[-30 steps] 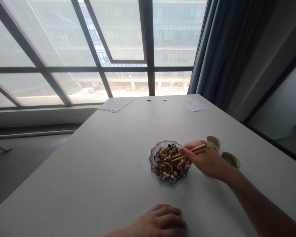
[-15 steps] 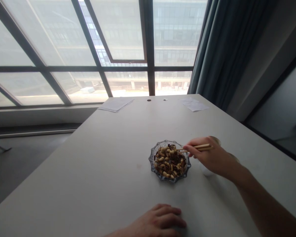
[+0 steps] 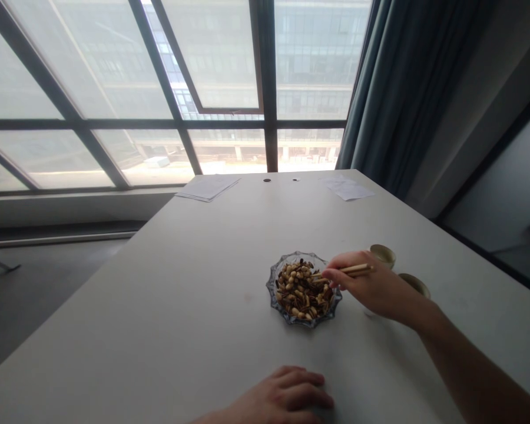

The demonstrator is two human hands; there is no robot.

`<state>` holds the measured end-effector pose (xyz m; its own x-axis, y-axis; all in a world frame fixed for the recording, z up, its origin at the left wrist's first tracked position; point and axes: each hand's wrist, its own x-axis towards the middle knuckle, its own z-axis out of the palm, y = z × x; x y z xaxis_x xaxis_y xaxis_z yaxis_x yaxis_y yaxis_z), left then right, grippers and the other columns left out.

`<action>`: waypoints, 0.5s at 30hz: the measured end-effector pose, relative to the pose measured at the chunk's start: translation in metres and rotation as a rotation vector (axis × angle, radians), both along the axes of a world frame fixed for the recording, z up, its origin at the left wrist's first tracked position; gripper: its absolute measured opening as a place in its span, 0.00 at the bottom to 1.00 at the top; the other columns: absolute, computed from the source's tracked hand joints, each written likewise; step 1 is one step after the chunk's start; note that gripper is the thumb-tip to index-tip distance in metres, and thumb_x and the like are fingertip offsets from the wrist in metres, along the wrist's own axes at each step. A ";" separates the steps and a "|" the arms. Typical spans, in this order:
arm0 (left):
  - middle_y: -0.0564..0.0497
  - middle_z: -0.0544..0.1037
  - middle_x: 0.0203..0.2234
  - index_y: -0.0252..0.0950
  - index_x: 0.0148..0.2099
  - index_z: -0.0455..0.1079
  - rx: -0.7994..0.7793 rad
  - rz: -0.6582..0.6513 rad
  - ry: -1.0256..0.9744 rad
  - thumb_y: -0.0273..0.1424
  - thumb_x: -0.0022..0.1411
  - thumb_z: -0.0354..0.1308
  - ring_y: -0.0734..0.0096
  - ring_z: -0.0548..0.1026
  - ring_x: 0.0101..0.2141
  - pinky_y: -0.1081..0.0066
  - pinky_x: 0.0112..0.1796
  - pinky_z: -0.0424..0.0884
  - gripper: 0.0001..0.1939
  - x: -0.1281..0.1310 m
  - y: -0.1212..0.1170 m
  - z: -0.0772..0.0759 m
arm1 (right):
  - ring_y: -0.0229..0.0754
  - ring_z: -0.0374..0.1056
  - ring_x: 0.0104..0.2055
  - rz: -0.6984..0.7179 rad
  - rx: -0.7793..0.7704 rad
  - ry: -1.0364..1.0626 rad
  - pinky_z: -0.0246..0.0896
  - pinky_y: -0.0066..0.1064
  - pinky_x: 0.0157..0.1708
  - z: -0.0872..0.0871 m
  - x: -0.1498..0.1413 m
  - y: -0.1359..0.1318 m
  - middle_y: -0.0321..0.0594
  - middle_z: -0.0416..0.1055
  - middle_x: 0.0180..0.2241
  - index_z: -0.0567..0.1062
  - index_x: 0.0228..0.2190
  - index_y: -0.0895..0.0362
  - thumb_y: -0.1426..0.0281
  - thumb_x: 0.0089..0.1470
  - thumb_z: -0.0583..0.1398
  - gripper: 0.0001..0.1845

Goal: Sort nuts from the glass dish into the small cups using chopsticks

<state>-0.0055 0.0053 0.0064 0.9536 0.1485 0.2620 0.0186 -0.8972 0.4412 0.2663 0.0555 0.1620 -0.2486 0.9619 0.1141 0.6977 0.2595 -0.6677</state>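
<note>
A scalloped glass dish (image 3: 275,293) of mixed nuts and dark seeds sits on the white table (image 3: 181,282). My right hand (image 3: 371,288) is closed around a pair of wooden chopsticks (image 3: 348,270), whose tips reach into the right side of the dish. My left hand (image 3: 282,400) lies flat on the table near the front edge, fingers stretched out and holding nothing.
Two small cups (image 3: 383,255) (image 3: 415,284) stand just behind my right hand. Papers (image 3: 207,186) (image 3: 348,188) lie at the table's far end under a large window. A dark curtain (image 3: 397,88) hangs at the right.
My right hand drew the chopsticks back toward the dish's right rim, then moved slightly left again with the tips among the nuts. My left hand has stayed still.
</note>
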 end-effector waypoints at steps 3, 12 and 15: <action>0.48 0.78 0.62 0.39 0.56 0.70 0.001 0.006 -0.009 0.28 0.75 0.62 0.62 0.69 0.66 0.66 0.69 0.60 0.10 0.000 -0.001 -0.002 | 0.42 0.75 0.30 -0.041 0.010 0.036 0.63 0.31 0.31 0.002 0.000 -0.001 0.37 0.80 0.26 0.83 0.30 0.56 0.52 0.67 0.59 0.24; 0.48 0.77 0.63 0.39 0.57 0.70 -0.028 -0.002 0.020 0.29 0.76 0.61 0.61 0.69 0.66 0.66 0.69 0.59 0.10 0.000 0.000 0.003 | 0.42 0.77 0.28 -0.236 0.045 0.005 0.63 0.29 0.28 0.013 0.018 -0.004 0.36 0.82 0.26 0.79 0.26 0.53 0.50 0.65 0.60 0.24; 0.48 0.77 0.63 0.39 0.57 0.70 -0.029 -0.003 0.021 0.29 0.76 0.60 0.61 0.69 0.66 0.66 0.69 0.59 0.09 -0.001 0.000 0.003 | 0.42 0.76 0.27 -0.235 0.050 -0.013 0.62 0.29 0.27 0.013 0.017 -0.004 0.36 0.81 0.25 0.78 0.25 0.53 0.50 0.65 0.59 0.24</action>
<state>-0.0060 0.0054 0.0092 0.9592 0.1527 0.2378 0.0252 -0.8843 0.4661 0.2831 0.0515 0.1753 -0.0207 0.9866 0.1617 0.7511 0.1221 -0.6488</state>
